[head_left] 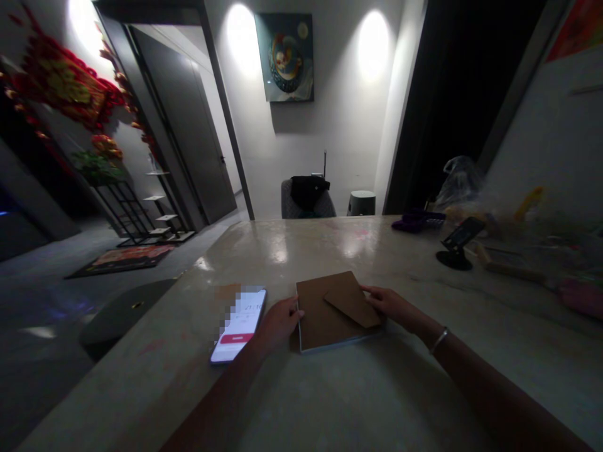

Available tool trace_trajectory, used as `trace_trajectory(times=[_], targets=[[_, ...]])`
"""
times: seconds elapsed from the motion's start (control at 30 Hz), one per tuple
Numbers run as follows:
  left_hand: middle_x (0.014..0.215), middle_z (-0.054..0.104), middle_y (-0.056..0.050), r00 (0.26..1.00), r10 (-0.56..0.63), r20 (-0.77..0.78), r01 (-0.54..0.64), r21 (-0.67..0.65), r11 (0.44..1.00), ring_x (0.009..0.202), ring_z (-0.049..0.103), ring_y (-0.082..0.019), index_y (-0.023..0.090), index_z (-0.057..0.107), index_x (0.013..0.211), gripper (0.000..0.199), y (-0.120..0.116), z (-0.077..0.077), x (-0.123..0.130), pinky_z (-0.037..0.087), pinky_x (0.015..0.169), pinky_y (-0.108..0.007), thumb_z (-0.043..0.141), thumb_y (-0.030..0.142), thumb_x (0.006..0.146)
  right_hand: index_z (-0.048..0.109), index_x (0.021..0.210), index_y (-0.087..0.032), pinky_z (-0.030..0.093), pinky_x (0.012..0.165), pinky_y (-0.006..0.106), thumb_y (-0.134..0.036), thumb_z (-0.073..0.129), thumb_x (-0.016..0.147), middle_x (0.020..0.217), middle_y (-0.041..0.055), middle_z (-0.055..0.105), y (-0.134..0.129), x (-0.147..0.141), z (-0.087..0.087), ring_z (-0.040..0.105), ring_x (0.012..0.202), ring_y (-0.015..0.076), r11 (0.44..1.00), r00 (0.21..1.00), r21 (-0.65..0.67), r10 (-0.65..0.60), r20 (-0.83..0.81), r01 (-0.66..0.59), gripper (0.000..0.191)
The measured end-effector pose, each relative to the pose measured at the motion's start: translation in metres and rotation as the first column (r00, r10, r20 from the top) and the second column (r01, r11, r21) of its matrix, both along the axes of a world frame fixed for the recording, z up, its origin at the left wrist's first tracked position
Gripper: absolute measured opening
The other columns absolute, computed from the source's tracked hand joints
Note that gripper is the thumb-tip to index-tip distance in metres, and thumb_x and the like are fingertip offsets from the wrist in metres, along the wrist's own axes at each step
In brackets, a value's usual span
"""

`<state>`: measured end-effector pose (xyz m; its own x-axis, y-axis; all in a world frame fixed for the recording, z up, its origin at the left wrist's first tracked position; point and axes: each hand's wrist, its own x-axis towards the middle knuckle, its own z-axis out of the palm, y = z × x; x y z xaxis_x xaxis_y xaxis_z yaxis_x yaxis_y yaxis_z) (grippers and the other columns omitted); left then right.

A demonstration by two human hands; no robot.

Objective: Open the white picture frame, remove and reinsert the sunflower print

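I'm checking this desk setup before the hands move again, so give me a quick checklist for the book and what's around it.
Left hand against the left edge of the brown-covered book: ok, touching it.
Right hand on the brown card lying on the book: ok, fingertips touching it.
Card loose from the book: cannot tell, it could be attached.
Phone off the book: ok, it lies to the left, beyond the left hand.
Light on the hands and book: not ok, this area is dim.

Dim, glaring wall lights [373, 45], warped edges
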<state>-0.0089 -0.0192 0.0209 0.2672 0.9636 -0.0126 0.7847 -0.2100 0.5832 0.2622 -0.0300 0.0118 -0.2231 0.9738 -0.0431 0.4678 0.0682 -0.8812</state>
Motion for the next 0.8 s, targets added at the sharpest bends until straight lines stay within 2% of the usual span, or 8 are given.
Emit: trace_trajectory(times=[0.17,0.3,0.4,0.5,0.63,0.8], targets=[[0.088,0.063,-0.004,0.995,-0.094,0.013,0.095,-0.054,0.994,0.076,0.057,-0.018,0.018,0.052,0.107,0.039,-0.005,0.006,-0.004,0.041,0.064,-0.027,0.052,0.033,0.071,0.038,0.128,-0.019,0.04,0.057,0.024,-0.031,0.051,0.073,0.075,-0.0003,0.062,0.0,0.003,-0.001,0.053,0.063,0.013,0.996,0.996,-0.054,0.077,0.041,-0.075,0.057],[0.1,0.061,-0.004,0.976,-0.186,0.11,0.198,-0.109,0.974,0.084,0.057,-0.019,0.02,0.047,0.111,0.053,-0.008,0.013,-0.006,0.043,0.07,-0.028,0.063,0.035,0.063,0.032,0.131,-0.019,0.039,0.057,0.022,-0.031,0.057,0.069,0.074,-0.0013,0.059,0.001,0.003,-0.002,0.051,0.063,0.012,0.99,0.987,-0.024,0.142,0.079,-0.14,0.068],[0.107,0.058,-0.006,0.975,-0.199,0.103,0.21,-0.112,0.971,0.09,0.055,-0.02,0.019,0.044,0.114,0.063,-0.009,0.016,-0.007,0.043,0.074,-0.03,0.067,0.034,0.057,0.032,0.131,-0.017,0.038,0.056,0.022,-0.032,0.061,0.065,0.071,-0.0009,0.058,0.003,0.003,-0.005,0.05,0.063,0.0125,0.987,0.975,0.011,0.158,0.154,-0.162,0.073],[0.113,0.055,-0.007,0.969,-0.216,0.121,0.231,-0.128,0.965,0.095,0.054,-0.022,0.02,0.042,0.117,0.067,-0.008,0.016,-0.007,0.043,0.078,-0.031,0.068,0.033,0.056,0.036,0.128,-0.017,0.037,0.055,0.022,-0.029,0.062,0.065,0.07,-0.0005,0.057,0.005,0.004,-0.011,0.049,0.062,0.0126,0.98,0.96,0.066,0.166,0.227,-0.185,0.07],[0.116,0.054,-0.008,0.965,-0.211,0.155,0.234,-0.153,0.96,0.098,0.053,-0.022,0.021,0.04,0.119,0.069,-0.008,0.015,-0.007,0.042,0.081,-0.032,0.068,0.031,0.057,0.041,0.125,-0.014,0.039,0.062,0.024,-0.022,0.057,0.067,0.078,0.0025,0.058,0.007,0.005,-0.017,0.05,0.067,0.0127,0.977,0.945,0.102,0.152,0.29,-0.189,0.061],[0.121,0.051,-0.009,0.957,-0.226,0.181,0.252,-0.139,0.958,0.103,0.051,-0.023,0.02,0.04,0.12,0.071,-0.007,0.013,-0.006,0.04,0.085,-0.033,0.069,0.03,0.056,0.038,0.128,-0.016,0.04,0.065,0.025,-0.023,0.059,0.066,0.084,0.0044,0.06,0.005,0.004,-0.013,0.053,0.07,0.0143,0.973,0.93,0.085,0.174,0.324,-0.212,0.065]])
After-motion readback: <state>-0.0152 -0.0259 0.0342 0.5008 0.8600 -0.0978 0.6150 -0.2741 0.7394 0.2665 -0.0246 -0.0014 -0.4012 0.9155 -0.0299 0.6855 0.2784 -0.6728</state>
